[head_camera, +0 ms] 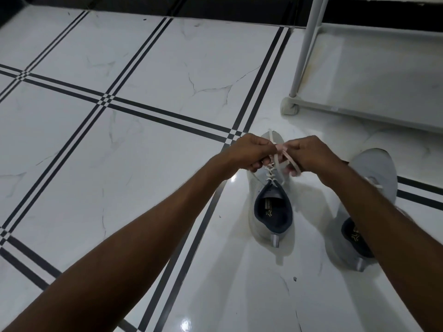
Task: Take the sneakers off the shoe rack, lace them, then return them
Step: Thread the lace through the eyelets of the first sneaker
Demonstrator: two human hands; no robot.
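Two light grey sneakers with dark blue linings stand on the floor, toes pointing away from me. The left sneaker (pixel 272 212) is under my hands. Its pale lace (pixel 279 155) crosses above the tongue, with loops pinched on both sides. My left hand (pixel 251 152) is shut on one part of the lace and my right hand (pixel 309 154) is shut on the other, fingertips nearly touching. The right sneaker (pixel 376 173) stands beside it, partly hidden by my right forearm.
The white shoe rack (pixel 374 111) stands at the upper right, with an upright post (pixel 305 49) and a plastic corner foot close beyond the sneakers. Glossy white floor tiles with black stripe lines (pixel 143 111) spread to the left and front.
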